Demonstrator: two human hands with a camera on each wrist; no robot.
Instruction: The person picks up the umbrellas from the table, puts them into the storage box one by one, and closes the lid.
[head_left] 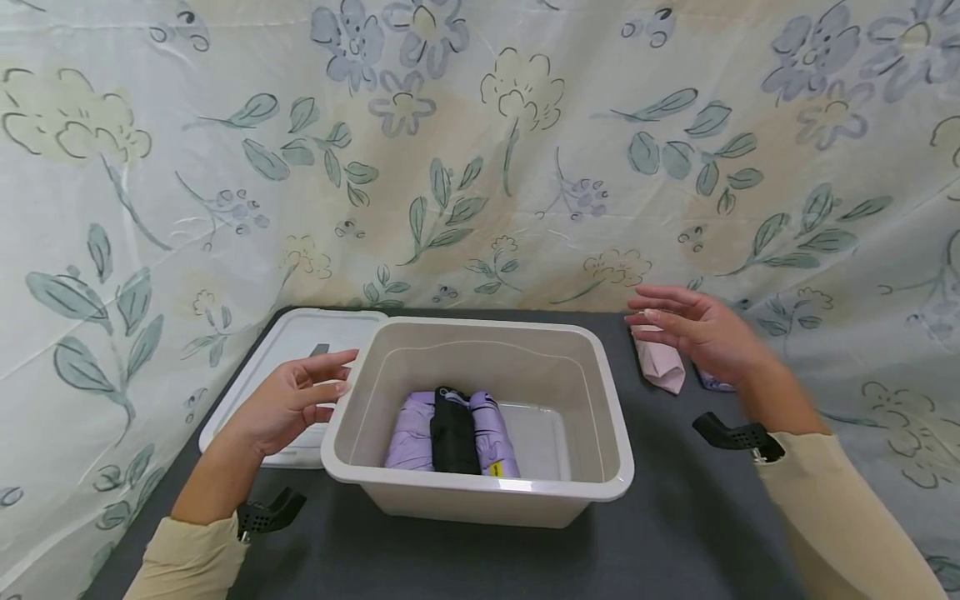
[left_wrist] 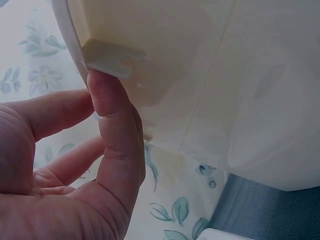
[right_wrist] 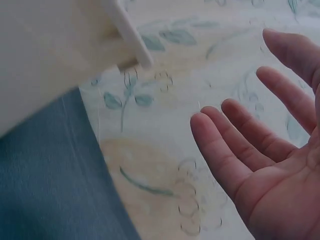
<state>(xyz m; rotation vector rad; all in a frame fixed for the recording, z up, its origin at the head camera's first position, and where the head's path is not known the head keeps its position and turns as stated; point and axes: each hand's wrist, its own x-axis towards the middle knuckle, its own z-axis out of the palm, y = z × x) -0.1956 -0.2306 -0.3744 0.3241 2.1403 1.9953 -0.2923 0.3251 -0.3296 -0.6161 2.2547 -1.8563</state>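
Currently, the left hand touches the bin, fingers relaxed; the right hand, fingers loosely extended, hangs near a pink packet. The bin stands on the table; rolled bundles lie inside.

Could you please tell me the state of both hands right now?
Left hand: open, touching the bin's rim.
Right hand: open, holding nothing.

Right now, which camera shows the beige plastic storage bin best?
The head view: the beige plastic storage bin shows nearly whole, rim and interior, with purple and black bundles inside. The left wrist view shows only outer wall and rim underside beside the left hand; the right wrist, part of a wall and rim.
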